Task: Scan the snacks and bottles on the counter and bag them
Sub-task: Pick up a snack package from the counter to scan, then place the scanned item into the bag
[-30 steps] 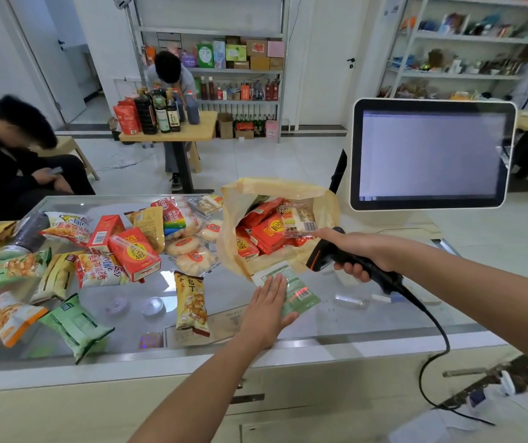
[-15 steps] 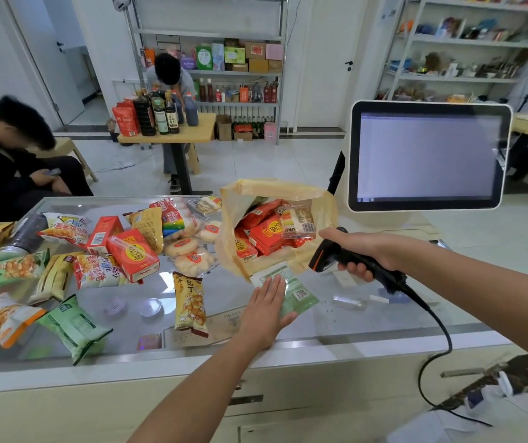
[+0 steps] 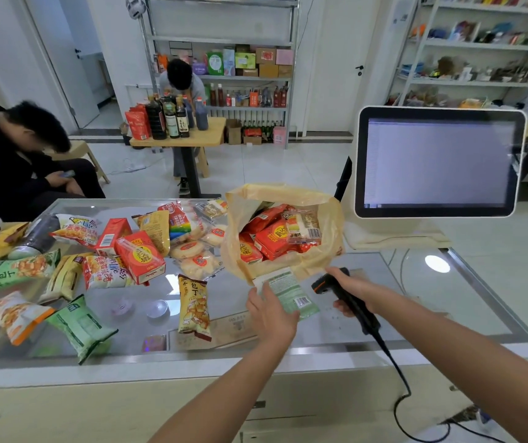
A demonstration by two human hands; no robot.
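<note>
1. Tabletop [image 3: 416,298]: glass, with loose snack packets spread over its left half.
2. Green packet [image 3: 291,294]: lay flat on the tabletop, touching the near edge of the bag, barcode facing up at its right end.
3. Left grip [image 3: 270,310]: released, fingers straight, pressed flat on the near left part of the green packet.
4. Right grip [image 3: 355,289]: clenched round the handle of the black scanner [image 3: 321,284]. The scanner's head pointed left at the green packet from just beside it, and its cable trailed off the near edge.
5. Bag [image 3: 329,225]: yellowish plastic, mouth open, held red cartons [image 3: 272,239] and a clear-wrapped snack.
6. Yellow packet [image 3: 193,310]: lay left of the left grip, apart from it.
7. Monitor [image 3: 438,161]: stood at far right, screen lit.
</note>
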